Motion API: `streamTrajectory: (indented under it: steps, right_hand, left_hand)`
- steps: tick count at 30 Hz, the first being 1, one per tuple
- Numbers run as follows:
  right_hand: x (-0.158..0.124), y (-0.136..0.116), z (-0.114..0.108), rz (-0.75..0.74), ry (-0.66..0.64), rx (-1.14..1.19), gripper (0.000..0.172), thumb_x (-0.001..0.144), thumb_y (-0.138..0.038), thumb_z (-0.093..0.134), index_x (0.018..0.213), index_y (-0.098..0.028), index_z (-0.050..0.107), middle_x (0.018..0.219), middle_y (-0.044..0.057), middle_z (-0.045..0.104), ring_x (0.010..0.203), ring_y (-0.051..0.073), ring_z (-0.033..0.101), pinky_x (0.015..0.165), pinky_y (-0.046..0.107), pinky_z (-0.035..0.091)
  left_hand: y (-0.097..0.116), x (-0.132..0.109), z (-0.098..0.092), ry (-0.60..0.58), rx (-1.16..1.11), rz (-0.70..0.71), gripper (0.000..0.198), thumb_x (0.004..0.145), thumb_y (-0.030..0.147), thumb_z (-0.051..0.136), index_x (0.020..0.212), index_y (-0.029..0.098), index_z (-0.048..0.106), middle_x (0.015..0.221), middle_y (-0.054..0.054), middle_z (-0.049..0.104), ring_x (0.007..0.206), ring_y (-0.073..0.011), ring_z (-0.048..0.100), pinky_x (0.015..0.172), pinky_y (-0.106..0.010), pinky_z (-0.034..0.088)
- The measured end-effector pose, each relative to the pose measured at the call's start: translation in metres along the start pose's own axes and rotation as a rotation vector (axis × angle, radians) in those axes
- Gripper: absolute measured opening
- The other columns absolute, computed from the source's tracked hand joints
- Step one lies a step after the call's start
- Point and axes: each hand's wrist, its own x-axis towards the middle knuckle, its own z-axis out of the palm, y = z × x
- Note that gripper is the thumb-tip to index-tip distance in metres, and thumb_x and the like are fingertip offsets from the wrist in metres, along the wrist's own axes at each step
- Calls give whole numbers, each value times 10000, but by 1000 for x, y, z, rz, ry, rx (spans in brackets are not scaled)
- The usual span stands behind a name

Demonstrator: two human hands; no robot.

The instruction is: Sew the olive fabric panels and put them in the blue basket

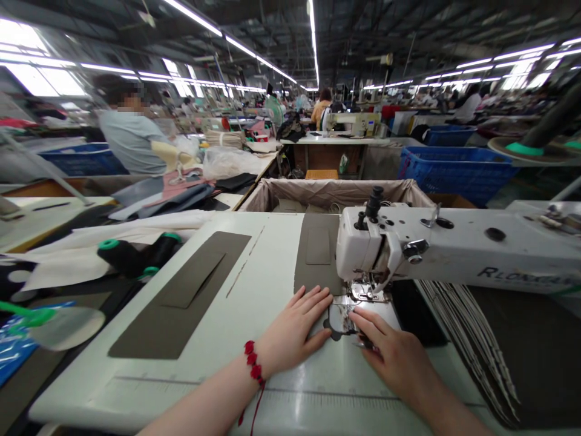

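My left hand [299, 327] lies flat and open, fingertips on the near edge of an olive-grey fabric piece [302, 275] with a smaller rectangular patch [318, 245] on it. That fabric runs up to the left side of the white sewing machine [436, 242]. Beside the metal needle plate [339, 318] is my right hand [399, 357], its forefinger touching the plate just in front of the presser foot [370, 293]. Under its curled fingers a small dark, metallic thing shows, mostly hidden. Another olive-grey piece [181, 303] with a patch lies flat at the left of the table.
Strips of grey fabric [472, 339] hang together at the right, by a black flat object [417, 312]. Black thread cones [122, 257] stand at the left. Behind the table is a cloth-lined bin [295, 189]; a blue crate [454, 172] stands beyond. A person [131, 139] sits at the left.
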Motion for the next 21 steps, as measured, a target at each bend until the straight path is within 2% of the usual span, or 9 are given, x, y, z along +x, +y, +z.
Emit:
streamTrajectory:
  steps: [9, 21]
  right_hand:
    - [0, -2, -2, -1, 3, 4, 572, 835, -111, 507, 1369, -297, 424, 1442, 15, 438, 1133, 192, 580, 899, 328, 515]
    - [0, -2, -3, 14, -3, 13, 577, 811, -74, 481, 1344, -294, 450, 1439, 8, 442, 1140, 184, 576, 896, 328, 513]
  left_hand:
    - [0, 0, 0, 3, -14, 5, 597, 946, 403, 507, 1470, 278, 251, 1523, -25, 265, 1413, -244, 208, 1176, -489, 171]
    - [1, -1, 0, -7, 2, -1, 585, 950, 398, 501, 1467, 272, 257, 1526, -8, 261, 1417, -222, 195, 1185, -472, 157]
